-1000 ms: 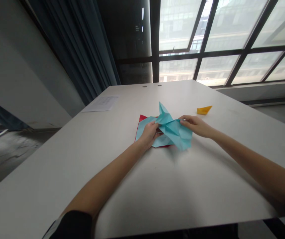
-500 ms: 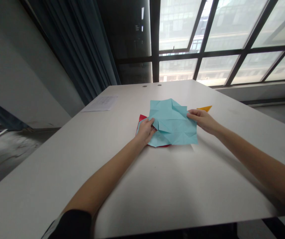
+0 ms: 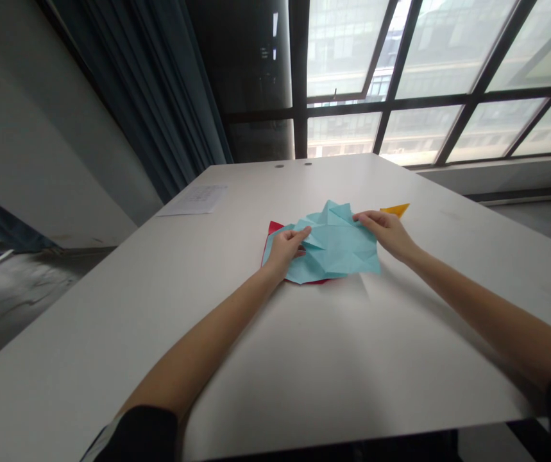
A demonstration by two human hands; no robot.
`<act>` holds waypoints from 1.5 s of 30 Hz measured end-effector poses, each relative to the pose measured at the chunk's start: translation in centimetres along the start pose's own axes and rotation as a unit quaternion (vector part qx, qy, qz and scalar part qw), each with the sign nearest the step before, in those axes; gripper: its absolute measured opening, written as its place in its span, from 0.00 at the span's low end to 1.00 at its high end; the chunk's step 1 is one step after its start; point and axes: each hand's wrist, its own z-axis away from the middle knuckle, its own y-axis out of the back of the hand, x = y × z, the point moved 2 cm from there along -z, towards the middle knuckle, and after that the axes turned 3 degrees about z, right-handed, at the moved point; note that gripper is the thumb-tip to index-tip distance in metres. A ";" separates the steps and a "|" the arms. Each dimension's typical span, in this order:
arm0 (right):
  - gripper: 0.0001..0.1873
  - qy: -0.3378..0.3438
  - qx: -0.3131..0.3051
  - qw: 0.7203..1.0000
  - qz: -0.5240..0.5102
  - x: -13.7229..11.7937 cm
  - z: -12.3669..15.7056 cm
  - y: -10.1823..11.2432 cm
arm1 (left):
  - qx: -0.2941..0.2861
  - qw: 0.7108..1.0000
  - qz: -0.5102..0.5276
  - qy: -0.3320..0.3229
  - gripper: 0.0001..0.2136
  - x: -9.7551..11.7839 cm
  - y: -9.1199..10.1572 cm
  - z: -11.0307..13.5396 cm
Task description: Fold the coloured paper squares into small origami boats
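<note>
A creased light-blue paper sheet (image 3: pixel 337 247) lies spread over the white table (image 3: pixel 304 359), its far edge crumpled upward. My left hand (image 3: pixel 287 247) pinches the sheet's left side. My right hand (image 3: pixel 385 232) pinches its upper right edge. Under the blue sheet a red paper (image 3: pixel 272 229) shows at the left corner and along the near edge, with another light-blue sheet on it.
A small folded orange paper (image 3: pixel 395 209) sits just beyond my right hand. A white printed sheet (image 3: pixel 195 199) lies at the table's far left edge. Dark curtains hang at the left and large windows stand behind the table.
One second ago the blue paper was a bunched, folded shape; my hands pulled it apart into an open sheet held up, and now it is lowered nearly flat onto the table.
</note>
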 end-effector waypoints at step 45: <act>0.15 -0.041 0.144 0.908 0.392 10.6 -4.8 4.6 | -0.052 0.758 -0.649 -0.042 0.14 7.3 3.9 3.9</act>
